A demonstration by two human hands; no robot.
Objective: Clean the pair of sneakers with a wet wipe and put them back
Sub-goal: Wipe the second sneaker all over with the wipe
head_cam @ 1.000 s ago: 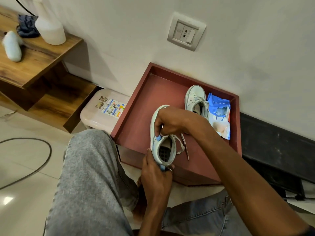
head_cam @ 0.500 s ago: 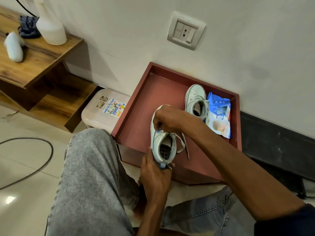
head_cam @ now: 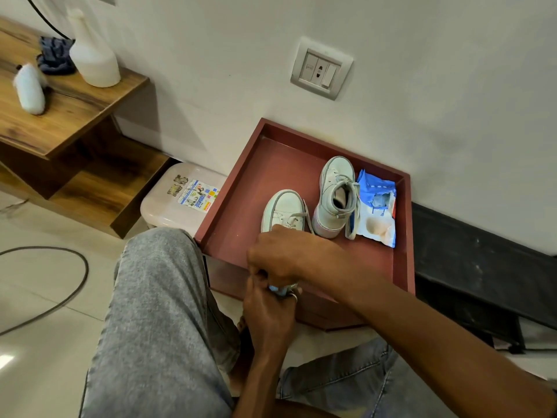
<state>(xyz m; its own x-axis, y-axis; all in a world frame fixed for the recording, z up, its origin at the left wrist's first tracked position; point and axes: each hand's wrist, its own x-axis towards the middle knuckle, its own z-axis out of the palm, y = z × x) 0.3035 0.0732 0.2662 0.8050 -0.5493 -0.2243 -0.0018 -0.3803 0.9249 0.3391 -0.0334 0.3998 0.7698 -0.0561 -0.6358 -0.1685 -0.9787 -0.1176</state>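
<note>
**Two sneakers, two hands, one tray**

There are two white sneakers, both at the red-brown tray (head_cam: 229,191) that stands on the floor against the wall. The far sneaker (head_cam: 334,197) stands upright on the tray floor with its toe to the wall. One opened blue-and-white wipe pack (head_cam: 376,212) lies just beside it on the right, touching its trailing lace.

The near sneaker (head_cam: 283,211) lies to the left of the far one, toe also to the wall. Its heel end reaches past the tray's front rim and is buried between both hands. I cannot tell if its toe rests on the tray.

The left hand (head_cam: 268,315), with one ring on it, comes up from below and grips the heel. The right hand (head_cam: 277,257) lies on top with its fingers curled down over the back of the shoe. I cannot tell whether they pinch anything. One pale blue scrap (head_cam: 277,289) peeps out where the hands meet; it may be wipe or shoe, I cannot tell which.

The person sits on the floor in grey jeans, one knee raised at the left.

Off to the left, a wooden shelf (head_cam: 75,107) carries two white bottles, one upright (head_cam: 93,58) and one lying down (head_cam: 30,92), with one dark cloth (head_cam: 55,57) behind them. One white lidded bin (head_cam: 180,200) sits between shelf and tray. There is one socket plate (head_cam: 321,69) on the wall, and one dark cable (head_cam: 60,291) curves over the tiles.
</note>
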